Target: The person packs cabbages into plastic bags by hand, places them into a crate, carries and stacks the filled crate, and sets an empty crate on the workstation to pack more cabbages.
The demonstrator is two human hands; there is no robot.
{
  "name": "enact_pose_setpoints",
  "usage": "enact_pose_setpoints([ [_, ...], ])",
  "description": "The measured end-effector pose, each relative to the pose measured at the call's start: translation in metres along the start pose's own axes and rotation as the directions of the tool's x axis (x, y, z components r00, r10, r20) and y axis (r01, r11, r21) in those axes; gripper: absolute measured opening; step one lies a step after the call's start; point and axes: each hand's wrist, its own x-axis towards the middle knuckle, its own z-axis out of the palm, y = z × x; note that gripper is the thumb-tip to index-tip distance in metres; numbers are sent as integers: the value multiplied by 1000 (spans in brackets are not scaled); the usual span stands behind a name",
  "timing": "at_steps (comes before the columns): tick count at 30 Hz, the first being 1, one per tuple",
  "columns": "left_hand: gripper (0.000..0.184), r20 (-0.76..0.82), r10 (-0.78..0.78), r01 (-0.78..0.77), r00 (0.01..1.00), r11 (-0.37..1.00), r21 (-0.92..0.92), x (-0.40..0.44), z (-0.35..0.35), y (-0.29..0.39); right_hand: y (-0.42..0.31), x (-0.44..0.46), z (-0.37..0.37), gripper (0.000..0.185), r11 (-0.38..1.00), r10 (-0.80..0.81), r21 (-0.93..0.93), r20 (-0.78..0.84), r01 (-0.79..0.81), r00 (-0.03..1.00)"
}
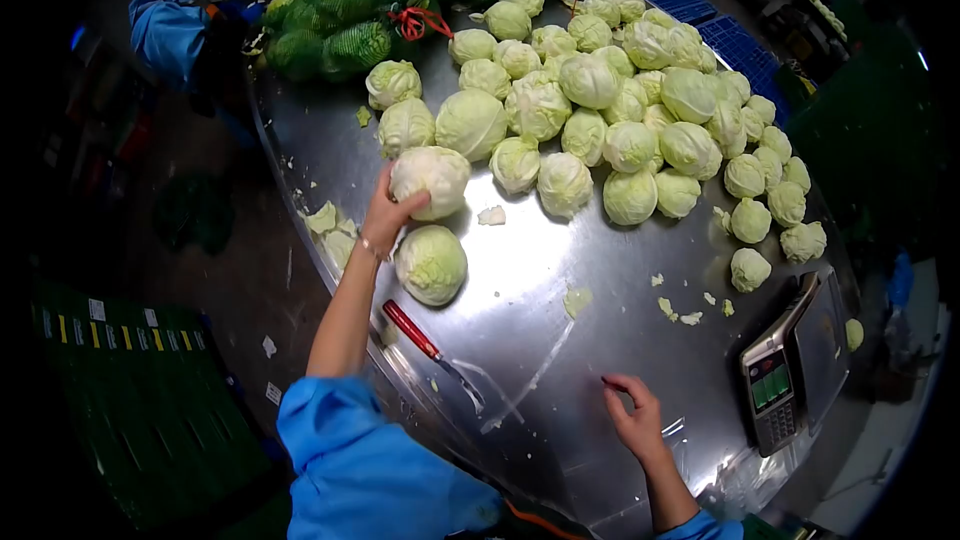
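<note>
My left hand (388, 212) is closed around the side of a large pale cabbage (432, 180) at the left of the metal table (530, 320). Just below it, toward me, sits another big cabbage (431, 265), which the hand does not grip. A knife with a red handle (410, 328) lies nearby, its blade pointing toward me. My right hand (634, 414) hovers over or rests near the front of the table, fingers loosely curled and apart, with nothing in them. Many loose cabbages (630, 147) cover the back and right of the table.
Green net sacks of cabbages (350, 15) lie at the back left, one tied with red string. A digital scale (790, 365) stands at the right edge. Leaf scraps (322, 218) lie along the left rim. Another person in blue (168, 35) stands at the far left. Green crates (150, 410) are at lower left.
</note>
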Motion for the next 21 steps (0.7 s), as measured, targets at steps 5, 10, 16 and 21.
enact_pose_setpoints([
  [5,131,720,-38,-228,693,936,268,-51,89,73,-71,70,14,78,-27,8,954,299,-299,954],
  [10,118,332,261,-374,907,135,917,49,72,43,-10,53,-15,90,-144,255,987,112,-76,960],
  [16,127,255,128,-230,959,-179,957,126,82,11,77,-21,-206,61,212,444,919,-394,333,805],
  [21,107,303,148,-289,941,-111,951,147,86,9,168,-58,-377,52,759,527,642,-703,107,477],
])
